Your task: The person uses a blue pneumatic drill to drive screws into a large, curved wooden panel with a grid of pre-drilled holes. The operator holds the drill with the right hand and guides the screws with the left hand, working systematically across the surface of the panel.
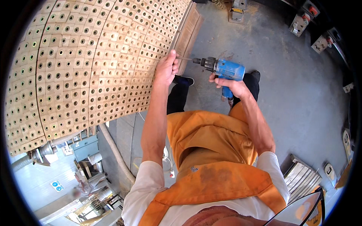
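Drill I hold: blue casing, semi-gloss, scuffed; plastic or painted metal, cannot tell. Chuck: dark, ribbed, dull. Bit: thin, grey metal. Blocks: pale wood, matt, bare-looking; rings in many of them look metallic, dark, slight shine. Board: browner wood, matt. My apron: orange cloth, matt, creased, darkly stained. My shirt: white cloth, matt. Floor: grey, smooth, low sheen, dusty patches. Hose: ribbed, matt. My glasses: glossy lens.
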### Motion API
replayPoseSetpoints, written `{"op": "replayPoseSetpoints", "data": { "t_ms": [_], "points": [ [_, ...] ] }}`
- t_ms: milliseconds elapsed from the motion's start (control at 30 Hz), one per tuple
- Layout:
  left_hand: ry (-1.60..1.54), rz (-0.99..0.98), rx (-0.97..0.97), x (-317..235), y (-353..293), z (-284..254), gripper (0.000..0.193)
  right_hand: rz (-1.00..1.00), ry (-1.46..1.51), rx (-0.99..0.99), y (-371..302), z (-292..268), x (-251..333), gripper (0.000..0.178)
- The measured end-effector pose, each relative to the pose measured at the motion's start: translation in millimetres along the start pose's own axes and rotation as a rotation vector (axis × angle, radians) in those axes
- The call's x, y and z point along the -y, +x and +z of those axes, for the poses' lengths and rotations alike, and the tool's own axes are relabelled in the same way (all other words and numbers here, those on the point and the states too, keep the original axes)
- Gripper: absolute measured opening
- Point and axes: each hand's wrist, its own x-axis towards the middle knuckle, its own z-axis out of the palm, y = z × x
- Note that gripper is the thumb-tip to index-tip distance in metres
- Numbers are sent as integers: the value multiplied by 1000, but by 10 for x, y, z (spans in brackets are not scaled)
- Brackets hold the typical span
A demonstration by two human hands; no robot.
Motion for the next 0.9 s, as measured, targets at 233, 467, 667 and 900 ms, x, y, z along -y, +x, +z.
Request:
{"op": "replayPoseSetpoints", "data": {
  "t_ms": [233,467,667,900],
  "points": [
    [81,119,-30,-169,63,263,30,-23,265,-62,62,133,-130,30],
    [-85,24,112,-237,79,111,29,-28,284,-33,59,144,-124,31],
    [108,20,-140,-178,123,269,29,-179,-184,-105,31,216,-169,32],
    [298,16,118,-418,51,105,28,-37,233,-10,26,112,-63,29]
  ]
}}
